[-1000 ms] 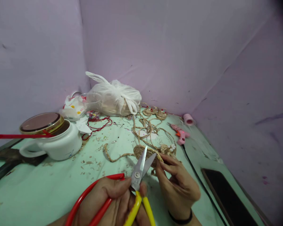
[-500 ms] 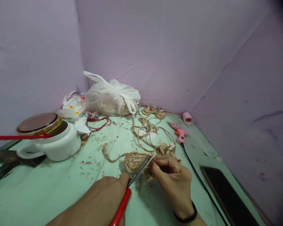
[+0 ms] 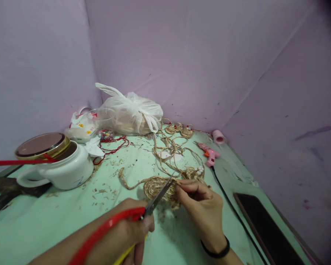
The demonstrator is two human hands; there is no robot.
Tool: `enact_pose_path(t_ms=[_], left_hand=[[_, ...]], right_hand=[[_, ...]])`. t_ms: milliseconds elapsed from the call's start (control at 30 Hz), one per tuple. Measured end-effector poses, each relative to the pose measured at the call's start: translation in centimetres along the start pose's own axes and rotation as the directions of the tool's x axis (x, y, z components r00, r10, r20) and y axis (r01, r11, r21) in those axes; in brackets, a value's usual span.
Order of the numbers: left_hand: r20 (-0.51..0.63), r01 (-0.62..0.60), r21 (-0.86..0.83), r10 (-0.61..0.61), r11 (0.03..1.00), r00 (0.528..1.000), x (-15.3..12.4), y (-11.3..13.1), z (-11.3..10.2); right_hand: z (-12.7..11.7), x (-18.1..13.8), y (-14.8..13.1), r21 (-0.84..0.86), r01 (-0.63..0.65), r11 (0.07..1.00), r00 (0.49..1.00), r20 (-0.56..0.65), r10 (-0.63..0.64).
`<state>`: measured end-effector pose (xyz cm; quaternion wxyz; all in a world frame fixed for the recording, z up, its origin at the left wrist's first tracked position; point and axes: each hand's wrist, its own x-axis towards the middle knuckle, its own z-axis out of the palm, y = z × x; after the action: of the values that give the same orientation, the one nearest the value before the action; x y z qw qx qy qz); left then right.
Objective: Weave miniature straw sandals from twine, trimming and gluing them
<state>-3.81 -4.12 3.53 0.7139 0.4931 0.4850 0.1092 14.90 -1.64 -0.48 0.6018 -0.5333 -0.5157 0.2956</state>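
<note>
In my left hand (image 3: 132, 224) is a pair of scissors (image 3: 159, 195) with red handles and a trace of yellow. Their blades point up and to the right, tips beside a coil of braided straw rope (image 3: 156, 188). My right hand (image 3: 202, 206), with a black band at its wrist, pinches the coil's right edge between thumb and fingers. A loose rope end curls out left of the coil. Just behind my right hand sits another coiled rope piece (image 3: 193, 173) with white beads. The spot between the blade tips and right fingertips is too small to make out.
A pink glue gun (image 3: 209, 154) with a black cord (image 3: 231, 202) lies right, near a phone (image 3: 264, 228). Left are a white mug (image 3: 71, 171), a round lid (image 3: 42, 145) and a hammer-like tool (image 3: 8, 189). Behind stand a plastic bag (image 3: 135, 112) and tangled rope (image 3: 165, 149).
The scissors have turned in my left hand, so the red handle now crosses over its back and yellow shows. The blades look closer together. My right hand keeps its pinch, nearly unmoved.
</note>
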Motion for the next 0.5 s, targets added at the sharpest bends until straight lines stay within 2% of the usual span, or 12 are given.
enact_pose_path(t_ms=[67,133,267,333,433,500], left_hand=[[0.124,0.045,-0.223,-0.017,0.974,0.992,-0.1,-0.2,-1.0],[0.174,0.061,-0.341,-0.001,0.938,0.985,-0.1,-0.3,-1.5],[0.289,0.129,-0.693,0.109,0.71,0.951,0.4,-0.5,-0.7],[0.297,0.131,-0.694,0.116,0.708,0.948,0.8,-0.7,0.1],[0.283,0.103,-0.509,0.053,0.854,0.958,0.8,-1.1,0.4],[0.214,0.057,-0.361,0.023,0.931,0.976,0.4,-1.2,-0.3]], right_hand=[[0.1,-0.2,0.4,0.009,0.081,0.997,0.997,-0.004,-0.081],[0.1,-0.1,0.7,0.018,0.121,0.993,0.993,0.0,-0.121],[0.2,0.1,1.1,0.049,0.102,0.994,0.995,-0.011,-0.101],[0.0,0.3,1.2,0.029,0.101,0.994,0.995,-0.028,-0.1],[-0.7,0.9,1.2,-0.05,0.116,0.992,0.988,-0.099,-0.12],[-1.2,1.5,0.9,-0.059,0.051,0.997,0.977,-0.205,-0.062]])
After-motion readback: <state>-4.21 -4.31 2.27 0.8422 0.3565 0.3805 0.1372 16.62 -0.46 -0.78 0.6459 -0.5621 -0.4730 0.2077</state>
